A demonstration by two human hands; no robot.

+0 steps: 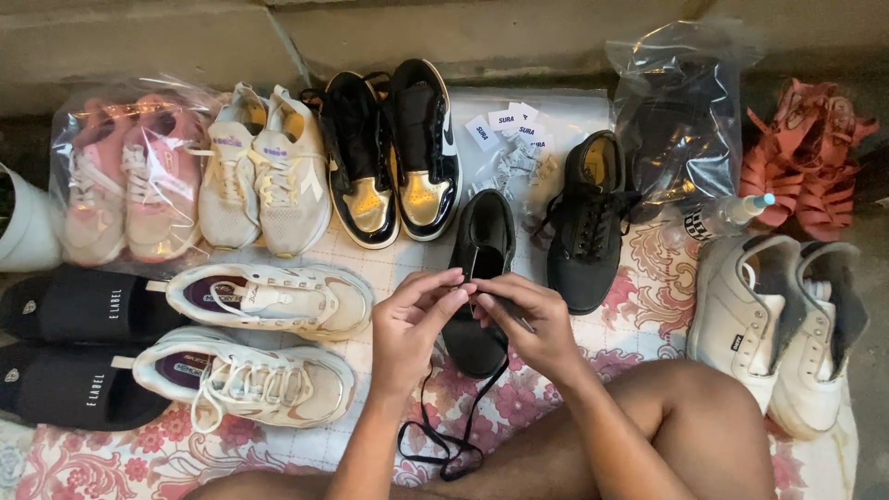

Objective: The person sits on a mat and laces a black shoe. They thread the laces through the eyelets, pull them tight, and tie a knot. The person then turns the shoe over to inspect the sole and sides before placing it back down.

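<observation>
A black low sneaker [484,241] lies toe toward me on the floral cloth [639,306]. Both hands meet over its tongue. My left hand [415,326] pinches a black shoelace [446,444] at the fingertips. My right hand [530,319] grips the same lace beside it. The lace hangs down from my hands and loops on the cloth near my knee. The matching black sneaker [590,222] rests to the right with its laces in.
Pairs of shoes ring the cloth: pink ones in a plastic bag [130,176], cream trainers [269,167], black-and-gold high-tops [394,148], white trainers [255,343], black slides [74,352], white sneakers [787,324], red sandals [810,167]. A spray bottle [727,216] and paper tags [509,130] lie behind.
</observation>
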